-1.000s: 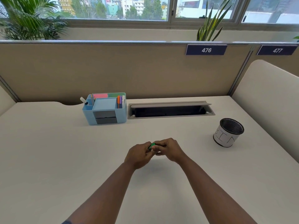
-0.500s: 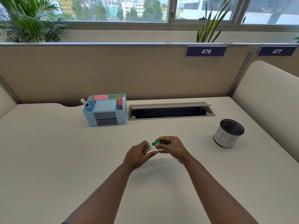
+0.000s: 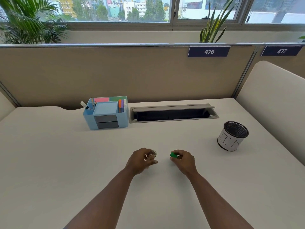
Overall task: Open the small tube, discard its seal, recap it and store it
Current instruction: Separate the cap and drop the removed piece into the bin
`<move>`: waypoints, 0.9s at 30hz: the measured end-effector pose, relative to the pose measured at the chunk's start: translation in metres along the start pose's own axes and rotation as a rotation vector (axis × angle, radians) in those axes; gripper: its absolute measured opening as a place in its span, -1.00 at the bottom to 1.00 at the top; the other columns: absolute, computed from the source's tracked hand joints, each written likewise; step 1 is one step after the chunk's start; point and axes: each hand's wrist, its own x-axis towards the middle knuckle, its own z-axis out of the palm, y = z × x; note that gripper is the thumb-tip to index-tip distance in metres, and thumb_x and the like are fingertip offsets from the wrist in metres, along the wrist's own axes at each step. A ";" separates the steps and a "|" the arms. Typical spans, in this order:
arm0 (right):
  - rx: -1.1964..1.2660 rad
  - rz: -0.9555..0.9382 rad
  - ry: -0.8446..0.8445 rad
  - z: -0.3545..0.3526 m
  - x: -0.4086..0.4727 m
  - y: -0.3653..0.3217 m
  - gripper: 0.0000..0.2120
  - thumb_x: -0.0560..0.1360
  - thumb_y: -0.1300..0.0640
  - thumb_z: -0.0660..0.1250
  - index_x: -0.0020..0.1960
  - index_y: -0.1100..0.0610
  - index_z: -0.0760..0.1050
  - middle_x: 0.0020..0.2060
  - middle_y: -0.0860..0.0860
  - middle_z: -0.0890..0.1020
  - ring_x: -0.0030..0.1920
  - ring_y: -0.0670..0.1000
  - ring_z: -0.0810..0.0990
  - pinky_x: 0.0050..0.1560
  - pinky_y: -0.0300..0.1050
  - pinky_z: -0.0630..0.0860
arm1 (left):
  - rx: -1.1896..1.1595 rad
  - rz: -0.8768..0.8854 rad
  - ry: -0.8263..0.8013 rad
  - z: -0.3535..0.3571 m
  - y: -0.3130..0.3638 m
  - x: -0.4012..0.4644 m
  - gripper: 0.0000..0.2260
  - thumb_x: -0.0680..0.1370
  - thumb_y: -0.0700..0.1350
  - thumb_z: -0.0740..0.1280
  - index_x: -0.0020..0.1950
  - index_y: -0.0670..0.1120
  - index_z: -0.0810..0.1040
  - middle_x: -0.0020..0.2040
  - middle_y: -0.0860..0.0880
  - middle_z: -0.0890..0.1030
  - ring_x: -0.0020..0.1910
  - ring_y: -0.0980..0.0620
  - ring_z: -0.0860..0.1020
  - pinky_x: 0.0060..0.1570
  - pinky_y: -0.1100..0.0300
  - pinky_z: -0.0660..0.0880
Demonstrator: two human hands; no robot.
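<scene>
My left hand [image 3: 140, 161] grips the small tube [image 3: 152, 154], of which only a clear, pale end shows past my fingers. My right hand [image 3: 183, 161] pinches the green cap [image 3: 173, 155] between thumb and fingers. The two hands sit low over the white desk [image 3: 66, 162], a short gap apart, with the cap off the tube. Whether a seal is on the tube's mouth is hidden by my fingers.
A black mesh bin [image 3: 232, 136] with a white paper wrap stands at the right. A light blue desk organiser [image 3: 106, 113] with pens and sticky notes stands at the back, beside an open cable slot [image 3: 173, 114]. Beige partitions close the back and right.
The hands were joined around the tube one second ago. The right hand has since pulled the green cap off and moved right, while the left hand drew left with the tube.
</scene>
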 end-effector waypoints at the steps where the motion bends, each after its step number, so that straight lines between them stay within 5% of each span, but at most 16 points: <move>1: 0.018 0.005 0.020 0.000 0.000 0.002 -0.83 0.33 0.28 0.44 -0.09 0.17 0.60 -0.08 0.12 0.68 -0.30 -0.06 0.53 -0.32 -0.56 0.39 | 0.000 -0.009 -0.002 0.001 0.000 0.000 -0.66 0.38 -0.06 0.50 0.12 -0.12 0.60 0.03 -0.06 0.63 -0.14 0.07 0.49 -0.06 0.19 0.45; 4: 0.029 -0.014 0.040 0.002 -0.002 0.008 -0.84 0.30 0.31 0.44 -0.15 0.16 0.54 -0.14 0.13 0.66 -0.23 0.05 0.59 -0.32 -0.50 0.43 | 0.011 -0.020 -0.011 0.003 0.002 0.001 -0.65 0.35 -0.07 0.52 0.09 -0.11 0.61 0.04 -0.04 0.66 -0.15 0.07 0.50 -0.02 0.15 0.50; 9: -0.070 -0.043 0.048 0.001 -0.004 0.019 -0.74 0.31 0.25 0.47 -0.03 0.14 0.52 -0.08 0.08 0.66 -0.03 0.07 0.60 0.01 -0.08 0.50 | 0.044 0.008 -0.049 0.007 0.008 0.001 -0.75 0.33 -0.11 0.53 -0.04 -0.12 0.62 -0.01 -0.06 0.68 -0.17 0.07 0.51 0.02 0.04 0.53; 13: -0.088 -0.060 0.062 -0.001 -0.003 0.018 -0.62 0.30 0.22 0.49 0.09 0.13 0.51 0.01 0.05 0.63 0.08 0.05 0.52 0.07 -0.09 0.45 | 0.008 0.026 -0.016 0.008 0.015 0.003 -0.73 0.32 -0.15 0.54 -0.02 -0.16 0.63 -0.03 -0.08 0.69 -0.20 0.06 0.53 -0.05 0.12 0.53; 16: 0.088 -0.109 0.103 -0.005 -0.005 0.006 -0.73 0.33 0.24 0.46 0.02 0.10 0.56 -0.06 -0.01 0.64 0.00 0.00 0.55 -0.05 -0.17 0.50 | -0.050 0.044 0.027 0.009 0.026 0.008 -0.73 0.32 -0.14 0.54 -0.03 -0.17 0.64 -0.09 -0.06 0.67 -0.23 0.06 0.53 -0.23 0.41 0.45; 19: 0.355 -0.072 -0.092 -0.014 -0.008 -0.012 -0.80 0.38 0.27 0.41 -0.04 0.05 0.58 -0.08 0.03 0.67 -0.07 -0.04 0.62 -0.13 -0.22 0.52 | -0.106 0.067 0.067 0.010 0.040 0.014 -0.76 0.33 -0.13 0.54 -0.06 -0.17 0.65 -0.15 0.00 0.65 -0.24 0.10 0.55 -0.31 0.55 0.40; 22: 0.495 -0.026 -0.327 -0.022 -0.011 -0.020 -0.75 0.41 0.28 0.37 0.03 0.03 0.54 -0.03 0.09 0.66 -0.01 0.01 0.61 -0.03 -0.12 0.46 | -0.232 0.059 0.113 0.013 0.055 0.018 -0.81 0.35 -0.16 0.52 -0.08 -0.17 0.65 -0.19 0.01 0.62 -0.21 0.10 0.54 -0.19 0.44 0.45; 27: 0.618 0.031 -0.281 -0.031 -0.014 -0.018 -0.72 0.41 0.33 0.38 0.11 0.20 0.51 -0.07 0.16 0.63 -0.08 0.05 0.62 0.04 -0.03 0.56 | -0.345 0.049 0.100 0.021 0.069 0.022 -0.78 0.36 -0.15 0.52 -0.04 -0.17 0.65 -0.11 -0.02 0.65 -0.07 0.06 0.56 -0.03 0.27 0.49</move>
